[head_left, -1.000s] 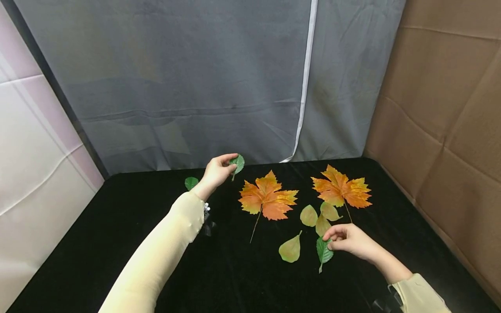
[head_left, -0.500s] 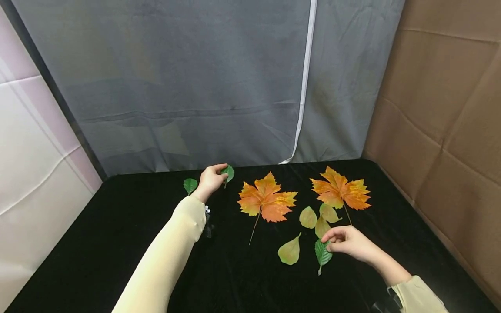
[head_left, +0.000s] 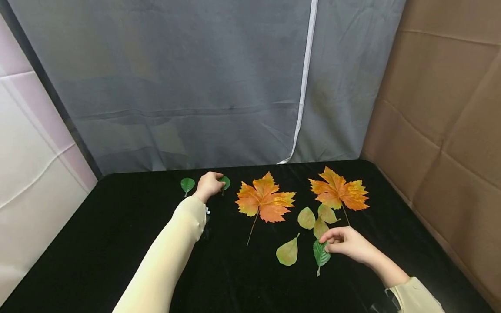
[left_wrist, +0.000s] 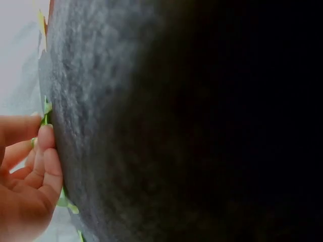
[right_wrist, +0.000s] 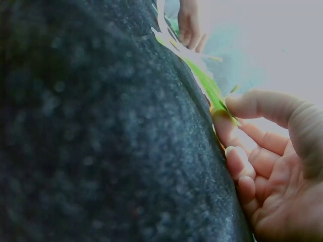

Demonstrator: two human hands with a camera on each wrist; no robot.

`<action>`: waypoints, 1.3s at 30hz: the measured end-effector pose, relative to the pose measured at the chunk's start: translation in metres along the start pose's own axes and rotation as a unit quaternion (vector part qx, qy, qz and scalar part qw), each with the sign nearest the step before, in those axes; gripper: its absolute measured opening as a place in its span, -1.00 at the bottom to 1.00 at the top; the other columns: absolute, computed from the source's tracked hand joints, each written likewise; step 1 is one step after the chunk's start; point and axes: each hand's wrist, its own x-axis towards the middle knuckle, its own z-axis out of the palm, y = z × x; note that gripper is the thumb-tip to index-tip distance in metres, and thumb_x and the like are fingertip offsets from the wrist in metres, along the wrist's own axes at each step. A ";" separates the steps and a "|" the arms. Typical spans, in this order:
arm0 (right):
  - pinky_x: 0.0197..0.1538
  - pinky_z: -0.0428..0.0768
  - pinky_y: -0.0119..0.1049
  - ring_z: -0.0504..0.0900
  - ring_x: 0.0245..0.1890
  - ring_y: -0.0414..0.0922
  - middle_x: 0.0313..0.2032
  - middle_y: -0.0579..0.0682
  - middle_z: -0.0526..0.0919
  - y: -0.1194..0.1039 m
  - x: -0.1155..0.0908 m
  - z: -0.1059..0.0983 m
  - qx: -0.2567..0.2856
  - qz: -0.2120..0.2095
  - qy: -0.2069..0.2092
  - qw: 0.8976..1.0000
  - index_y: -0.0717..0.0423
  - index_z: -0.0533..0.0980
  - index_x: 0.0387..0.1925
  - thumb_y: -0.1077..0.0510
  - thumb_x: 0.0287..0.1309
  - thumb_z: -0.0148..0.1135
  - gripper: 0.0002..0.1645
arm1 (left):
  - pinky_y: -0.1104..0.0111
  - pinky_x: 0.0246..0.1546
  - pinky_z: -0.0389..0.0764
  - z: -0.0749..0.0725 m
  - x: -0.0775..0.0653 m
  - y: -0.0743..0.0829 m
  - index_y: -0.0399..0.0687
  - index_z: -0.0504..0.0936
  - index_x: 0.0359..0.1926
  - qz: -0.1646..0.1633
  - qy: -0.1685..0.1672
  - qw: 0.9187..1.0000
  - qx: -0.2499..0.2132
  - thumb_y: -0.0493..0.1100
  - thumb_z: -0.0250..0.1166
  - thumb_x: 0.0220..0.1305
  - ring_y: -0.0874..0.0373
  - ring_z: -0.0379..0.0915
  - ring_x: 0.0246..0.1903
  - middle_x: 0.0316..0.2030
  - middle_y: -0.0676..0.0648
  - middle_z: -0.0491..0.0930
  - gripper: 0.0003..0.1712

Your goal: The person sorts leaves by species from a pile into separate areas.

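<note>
My left hand (head_left: 209, 186) is at the back of the black table, pinching a small green leaf (head_left: 225, 181) low at the cloth. Another green leaf (head_left: 187, 184) lies just left of that hand. At the front right, my right hand (head_left: 349, 244) pinches a green leaf (head_left: 321, 254) by its upper end, stem pointing toward me. In the right wrist view, thumb and forefinger hold this leaf (right_wrist: 204, 80) close to the cloth. The left wrist view shows the left fingertips on a thin leaf edge (left_wrist: 47, 113).
Two orange maple leaves, one in the middle (head_left: 267, 198) and one at right (head_left: 339, 189), lie flat on the black cloth (head_left: 117, 243). Several yellow-green leaves lie near the right hand, one (head_left: 287, 252) apart from the rest. Grey curtain (head_left: 188, 87) hangs behind; a brown panel (head_left: 442, 130) stands at right.
The left hand has moved left and down with its green leaf, bringing it to the table beside the other green leaf. The right hand keeps its leaf in nearly the same place.
</note>
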 end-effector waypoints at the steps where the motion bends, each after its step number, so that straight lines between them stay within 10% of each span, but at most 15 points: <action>1: -0.31 0.57 -0.38 0.57 -0.43 -0.29 -0.44 -0.12 0.64 0.000 0.000 0.000 -0.004 0.001 0.001 1.000 0.30 0.62 -0.22 0.31 0.06 0.29 -0.80 | 0.08 0.13 0.41 0.000 0.000 0.000 -0.33 0.53 0.18 0.000 -0.002 1.000 0.008 -0.20 0.26 0.25 -0.19 0.46 0.07 0.10 -0.29 0.54 -0.50; 14: -0.32 0.56 -0.39 0.57 -0.43 -0.30 -0.44 -0.13 0.64 -0.003 0.001 0.000 0.003 -0.010 0.003 1.000 0.31 0.62 -0.22 0.33 0.07 0.29 -0.80 | 0.05 0.16 0.38 -0.002 -0.002 0.000 -0.22 0.59 0.15 0.003 -0.024 0.999 0.033 -0.22 0.27 0.24 -0.20 0.40 0.14 0.13 -0.25 0.53 -0.56; 17: -0.31 0.57 -0.38 0.58 -0.42 -0.30 -0.43 -0.12 0.65 -0.005 0.001 -0.001 0.008 -0.013 0.008 1.000 0.32 0.62 -0.21 0.35 0.08 0.27 -0.80 | 0.11 -0.02 0.50 -0.005 -0.005 0.000 -0.18 0.57 0.19 -0.006 -0.037 0.999 0.031 -0.20 0.29 0.26 -0.12 0.56 -0.13 0.05 -0.24 0.58 -0.53; 23: -0.23 0.57 -0.39 0.59 -0.37 -0.27 -0.40 -0.01 0.67 -0.016 0.000 -0.011 0.012 0.010 0.023 1.000 0.33 0.62 -0.16 0.29 0.10 0.30 -0.75 | 0.39 -0.65 0.43 -0.008 -0.006 -0.001 -0.05 0.47 0.31 -0.049 -0.089 0.994 -0.042 -0.19 0.28 0.28 0.20 0.35 -0.77 -0.56 -0.08 0.53 -0.44; 39: -0.19 0.60 -0.36 0.62 -0.33 -0.20 -0.33 0.09 0.67 -0.073 0.052 -0.035 -0.013 -0.010 0.011 1.000 0.40 0.58 -0.12 0.30 0.13 0.29 -0.71 | 0.46 -0.76 0.44 -0.006 -0.010 -0.009 0.05 0.38 0.38 -0.106 -0.125 0.968 -0.188 -0.21 0.24 0.34 0.29 0.29 -0.83 -0.71 0.02 0.41 -0.40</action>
